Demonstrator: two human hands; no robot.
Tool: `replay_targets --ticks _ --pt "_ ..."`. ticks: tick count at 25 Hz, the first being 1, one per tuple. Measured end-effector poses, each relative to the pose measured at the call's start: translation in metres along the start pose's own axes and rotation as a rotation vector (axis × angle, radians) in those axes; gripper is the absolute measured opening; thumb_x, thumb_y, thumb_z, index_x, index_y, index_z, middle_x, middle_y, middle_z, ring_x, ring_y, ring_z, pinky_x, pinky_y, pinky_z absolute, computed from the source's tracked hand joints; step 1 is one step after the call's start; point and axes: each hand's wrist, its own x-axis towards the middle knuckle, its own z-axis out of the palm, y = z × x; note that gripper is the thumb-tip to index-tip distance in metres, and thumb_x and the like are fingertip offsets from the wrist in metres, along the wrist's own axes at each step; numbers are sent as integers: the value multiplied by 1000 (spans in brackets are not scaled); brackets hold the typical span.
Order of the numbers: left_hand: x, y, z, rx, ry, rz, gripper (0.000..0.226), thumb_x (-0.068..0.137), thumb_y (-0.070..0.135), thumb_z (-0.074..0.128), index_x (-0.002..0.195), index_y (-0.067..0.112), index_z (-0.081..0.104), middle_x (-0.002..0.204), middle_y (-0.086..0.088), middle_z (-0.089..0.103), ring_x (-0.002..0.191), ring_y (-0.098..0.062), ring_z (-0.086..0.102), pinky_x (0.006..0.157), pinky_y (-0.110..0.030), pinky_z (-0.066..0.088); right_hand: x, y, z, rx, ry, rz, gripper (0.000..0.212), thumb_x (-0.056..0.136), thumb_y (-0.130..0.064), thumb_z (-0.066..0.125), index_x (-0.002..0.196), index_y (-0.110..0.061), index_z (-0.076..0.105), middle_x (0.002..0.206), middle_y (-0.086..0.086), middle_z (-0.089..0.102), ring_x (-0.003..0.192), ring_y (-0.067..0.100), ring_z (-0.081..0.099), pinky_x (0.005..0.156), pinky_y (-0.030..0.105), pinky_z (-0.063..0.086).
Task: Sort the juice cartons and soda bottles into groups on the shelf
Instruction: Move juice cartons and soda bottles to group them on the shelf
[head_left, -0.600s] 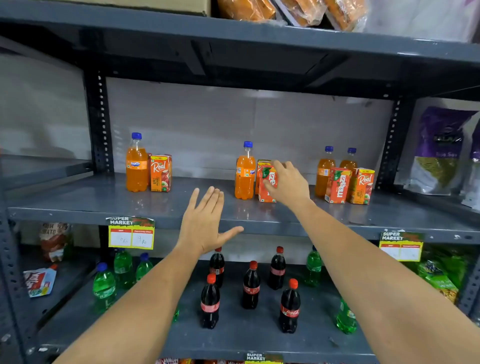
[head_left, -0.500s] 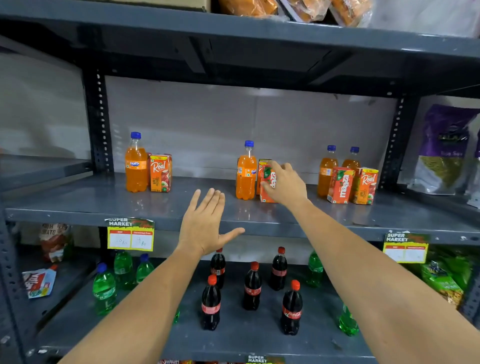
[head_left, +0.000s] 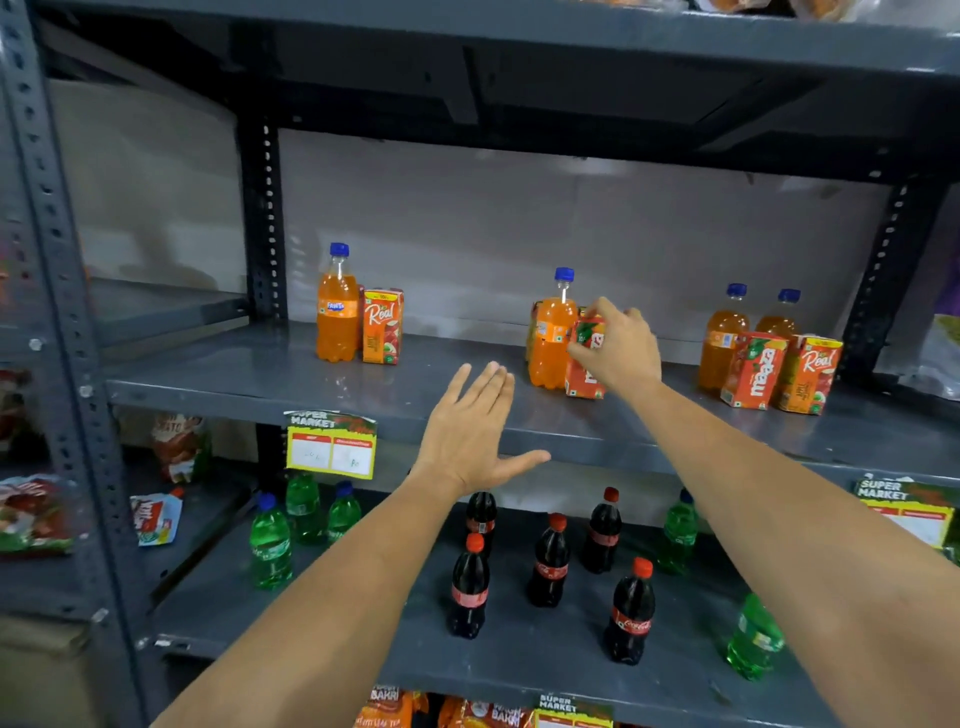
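On the grey middle shelf (head_left: 260, 379) stand three clusters. At the left, an orange soda bottle (head_left: 336, 312) stands next to a Real juice carton (head_left: 382, 326). In the middle, my right hand (head_left: 618, 349) grips a red Maaza juice carton (head_left: 581, 379) beside an orange soda bottle (head_left: 550, 338); another carton behind it is mostly hidden. At the right, two orange bottles (head_left: 724, 338) stand behind a Maaza carton (head_left: 753, 370) and a Real carton (head_left: 808, 375). My left hand (head_left: 472, 431) hovers flat and open in front of the shelf edge, holding nothing.
The lower shelf (head_left: 519, 660) holds several cola bottles (head_left: 631, 613) and green soda bottles (head_left: 270, 543). Yellow price tags (head_left: 331, 444) hang on the shelf edges. A dark upright post (head_left: 265, 218) stands at the left. Snack packets (head_left: 31, 512) lie on the neighbouring rack.
My right hand has closed around the middle Maaza carton and tilted it slightly. The view has shifted left and nearer. My left hand stays open in front of the shelf.
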Motion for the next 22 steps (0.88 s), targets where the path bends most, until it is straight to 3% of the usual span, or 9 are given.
replay_targets --ticks 5,9,14,17,22 --pt "-22 -80 -21 -5 145 -71 106 79 82 15 140 -2 36 147 -16 41 142 -25 27 117 -49 15 8 -61 -1 43 70 -11 41 68 -35 66 104 -20 55 99 16 56 86 41 58 69 35 40" --pt "-35 -139 -22 40 50 -53 111 73 87 21 139 0 40 146 -14 43 141 -23 28 118 -48 11 14 -115 23 28 76 -44 43 65 -35 67 100 -16 53 98 19 58 88 42 58 67 34 39" --pt "-46 -179 -6 75 -36 -10 120 66 92 5 145 5 27 153 -10 33 145 -20 17 119 -47 -1 22 -162 66 76 7 -38 41 71 -32 68 105 -14 52 104 19 58 93 40 58 71 35 43" --pt "-45 -192 1 87 -39 35 121 66 91 -1 147 5 21 155 -9 27 146 -20 11 118 -47 -4 27 -180 89 86 -3 -16 43 74 -32 70 110 -16 52 106 18 58 95 36 59 69 32 40" --pt "-46 -191 7 28 26 41 117 70 89 8 143 1 30 151 -12 36 144 -23 19 118 -48 0 25 -194 119 69 -22 -23 46 78 -35 69 116 -17 50 112 17 58 98 35 60 71 33 43"
